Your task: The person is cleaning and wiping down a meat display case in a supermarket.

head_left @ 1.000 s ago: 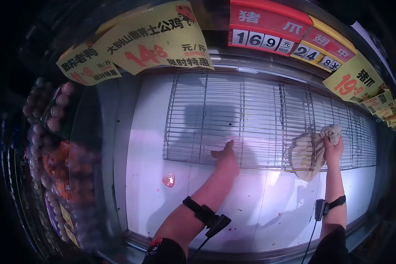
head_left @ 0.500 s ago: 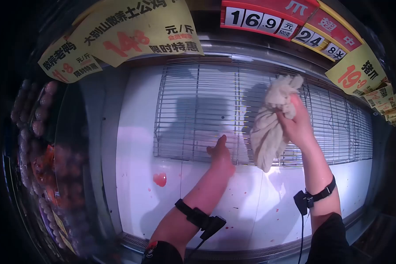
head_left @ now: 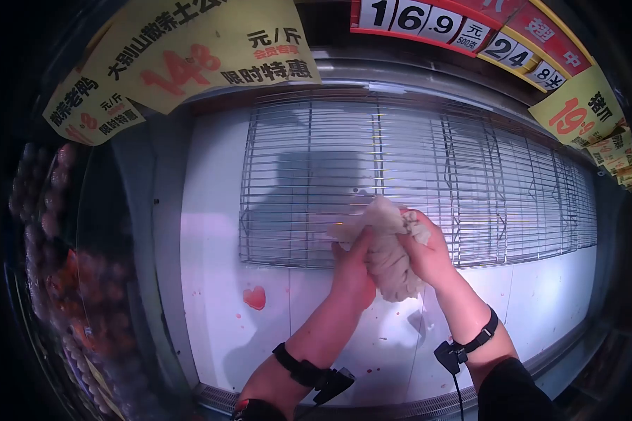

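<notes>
A crumpled off-white cloth (head_left: pixel 392 263) is bunched up between my two hands, over the front edge of a wire rack (head_left: pixel 309 210). My left hand (head_left: pixel 354 270) grips its left side, the fingers partly hidden by the cloth. On the right side, my right hand (head_left: pixel 428 252) is closed round the folds with the thumb on top. Below the rack and in front of it lies a white panel surface (head_left: pixel 316 302), with a red wet patch (head_left: pixel 254 297) to the left and small red spots around.
Yellow price signs (head_left: pixel 225 56) hang at the upper left, more (head_left: pixel 572 109) at the upper right. Red-framed price tags (head_left: pixel 418 21) line the top. Packaged goods (head_left: pixel 70 281) stand at the far left. A vented metal edge (head_left: pixel 400 407) runs along the front.
My right hand has brought the cloth down and left from over the rack. My left hand, which was empty, has taken hold of it too.
</notes>
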A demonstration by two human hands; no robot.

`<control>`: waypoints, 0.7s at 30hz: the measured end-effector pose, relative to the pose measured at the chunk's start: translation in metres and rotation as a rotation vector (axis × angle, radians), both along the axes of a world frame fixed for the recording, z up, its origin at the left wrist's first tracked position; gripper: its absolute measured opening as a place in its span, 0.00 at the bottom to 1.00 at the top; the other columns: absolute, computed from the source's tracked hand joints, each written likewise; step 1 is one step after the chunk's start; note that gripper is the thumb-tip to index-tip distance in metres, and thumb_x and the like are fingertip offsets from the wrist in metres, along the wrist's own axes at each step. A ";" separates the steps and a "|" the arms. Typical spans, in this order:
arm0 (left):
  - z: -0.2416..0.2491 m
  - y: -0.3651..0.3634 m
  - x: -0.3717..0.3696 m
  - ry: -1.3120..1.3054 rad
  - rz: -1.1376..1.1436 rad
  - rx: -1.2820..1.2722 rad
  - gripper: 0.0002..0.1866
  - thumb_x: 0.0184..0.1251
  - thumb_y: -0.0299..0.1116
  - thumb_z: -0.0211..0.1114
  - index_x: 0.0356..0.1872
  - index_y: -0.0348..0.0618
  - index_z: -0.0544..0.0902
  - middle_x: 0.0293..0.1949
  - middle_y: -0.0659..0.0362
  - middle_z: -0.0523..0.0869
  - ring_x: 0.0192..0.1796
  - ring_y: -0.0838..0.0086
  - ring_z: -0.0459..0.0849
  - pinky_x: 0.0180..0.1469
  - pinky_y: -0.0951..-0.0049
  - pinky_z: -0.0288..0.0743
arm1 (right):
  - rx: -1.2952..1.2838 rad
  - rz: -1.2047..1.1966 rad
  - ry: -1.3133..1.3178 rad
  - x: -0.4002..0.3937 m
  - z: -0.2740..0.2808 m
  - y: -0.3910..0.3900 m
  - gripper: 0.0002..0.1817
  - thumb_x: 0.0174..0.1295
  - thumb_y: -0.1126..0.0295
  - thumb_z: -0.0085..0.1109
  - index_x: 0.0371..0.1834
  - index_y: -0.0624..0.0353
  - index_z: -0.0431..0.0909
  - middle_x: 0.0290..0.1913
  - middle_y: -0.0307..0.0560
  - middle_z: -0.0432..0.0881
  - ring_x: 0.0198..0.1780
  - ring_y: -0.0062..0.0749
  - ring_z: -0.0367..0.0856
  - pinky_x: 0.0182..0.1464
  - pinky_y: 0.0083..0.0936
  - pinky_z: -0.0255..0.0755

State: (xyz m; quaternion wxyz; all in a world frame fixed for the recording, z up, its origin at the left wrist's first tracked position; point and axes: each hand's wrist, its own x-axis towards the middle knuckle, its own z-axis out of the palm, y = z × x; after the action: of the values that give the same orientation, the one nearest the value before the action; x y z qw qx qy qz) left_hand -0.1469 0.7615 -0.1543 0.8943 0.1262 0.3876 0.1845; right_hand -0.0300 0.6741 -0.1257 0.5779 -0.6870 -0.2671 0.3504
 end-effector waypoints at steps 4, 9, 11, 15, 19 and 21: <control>0.027 -0.001 -0.007 0.283 -0.095 -0.081 0.52 0.62 0.47 0.73 0.78 0.49 0.47 0.80 0.49 0.36 0.83 0.57 0.30 0.79 0.47 0.34 | 0.164 -0.289 0.258 0.025 0.003 -0.109 0.19 0.59 0.77 0.59 0.55 0.70 0.74 0.48 0.48 0.83 0.50 0.25 0.80 0.55 0.25 0.74; 0.056 -0.018 -0.005 0.260 -0.283 0.507 0.42 0.62 0.37 0.73 0.74 0.49 0.59 0.74 0.49 0.59 0.77 0.58 0.57 0.74 0.50 0.53 | -0.171 -0.028 0.054 0.014 0.015 -0.203 0.18 0.54 0.75 0.63 0.49 0.69 0.77 0.38 0.45 0.85 0.39 0.24 0.82 0.46 0.24 0.76; 0.021 0.018 0.012 0.436 -0.430 1.207 0.34 0.60 0.35 0.73 0.67 0.48 0.69 0.65 0.51 0.71 0.66 0.58 0.69 0.68 0.51 0.61 | -0.269 0.114 -0.054 0.000 0.022 -0.222 0.17 0.53 0.75 0.65 0.48 0.67 0.78 0.35 0.45 0.85 0.37 0.23 0.82 0.44 0.23 0.76; -0.025 0.077 0.042 0.762 -0.351 2.027 0.18 0.56 0.33 0.74 0.50 0.48 0.84 0.49 0.56 0.83 0.53 0.58 0.81 0.58 0.54 0.69 | -0.295 0.128 0.010 -0.030 0.027 -0.243 0.19 0.53 0.75 0.68 0.49 0.66 0.79 0.34 0.46 0.84 0.37 0.22 0.81 0.44 0.23 0.75; -0.040 0.090 0.067 0.800 -0.371 2.161 0.12 0.55 0.34 0.74 0.42 0.51 0.86 0.45 0.61 0.83 0.50 0.61 0.80 0.54 0.58 0.70 | -0.289 0.157 0.052 -0.046 0.020 -0.256 0.19 0.54 0.75 0.70 0.50 0.66 0.79 0.35 0.48 0.84 0.37 0.28 0.83 0.44 0.24 0.75; -0.045 0.091 0.076 0.758 -0.346 2.170 0.10 0.54 0.34 0.74 0.38 0.52 0.86 0.42 0.63 0.83 0.48 0.62 0.80 0.51 0.58 0.71 | -0.315 0.191 0.054 -0.048 0.014 -0.258 0.20 0.54 0.75 0.71 0.51 0.65 0.79 0.38 0.50 0.84 0.39 0.35 0.84 0.46 0.24 0.75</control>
State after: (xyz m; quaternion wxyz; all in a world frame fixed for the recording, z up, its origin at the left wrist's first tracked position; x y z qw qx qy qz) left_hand -0.0713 0.8526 -0.1998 0.1563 0.9245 0.2464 0.2453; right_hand -0.0779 0.4162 -0.1112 0.4344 -0.7308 -0.2572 0.4594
